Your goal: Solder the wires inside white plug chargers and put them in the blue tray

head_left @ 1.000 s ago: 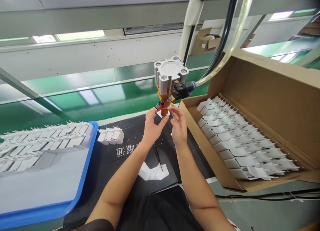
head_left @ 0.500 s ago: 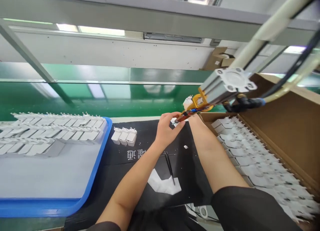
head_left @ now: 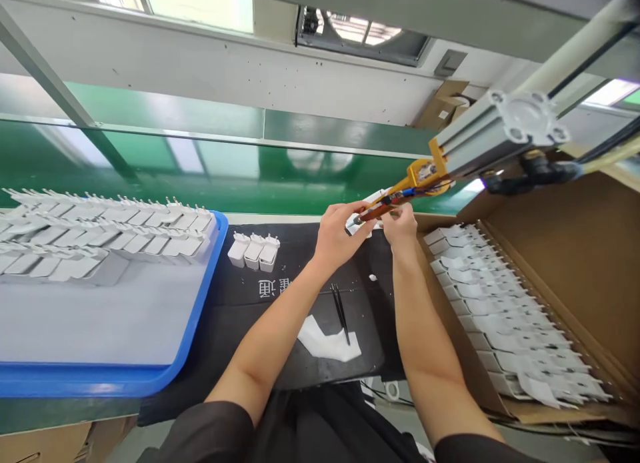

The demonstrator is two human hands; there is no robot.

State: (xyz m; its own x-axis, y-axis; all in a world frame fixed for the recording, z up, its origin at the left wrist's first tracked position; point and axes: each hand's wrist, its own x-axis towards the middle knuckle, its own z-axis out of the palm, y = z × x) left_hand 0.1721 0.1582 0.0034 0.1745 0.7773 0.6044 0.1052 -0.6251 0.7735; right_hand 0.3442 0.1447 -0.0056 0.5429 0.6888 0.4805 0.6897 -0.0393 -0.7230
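My left hand (head_left: 340, 235) is closed on a white plug adapter (head_left: 367, 228), at the tip of an air-cylinder tool (head_left: 425, 173) with an orange bracket. The tool covers much of that adapter. On the tool's other side is my right hand (head_left: 401, 224), its fingers curled; what they grip is hidden behind the tool. Nearer me, black tweezers (head_left: 341, 313) lie with one end on a white cloth or tissue (head_left: 327, 339). Left of my left hand, three white plug adapters (head_left: 253, 251) stand side by side on the black mat (head_left: 225, 323).
A blue-rimmed tray (head_left: 200, 309) with rows of white adapters stands at left. At right is an open cardboard box (head_left: 565, 249) holding many more. The tool hangs over the work area from upper right. A small white bit (head_left: 373, 277) lies on the mat.
My right hand has come back toward me from behind the tool, and the white adapter seen by it is mostly hidden now. My left hand stays at the tool's tip. The view has shifted.
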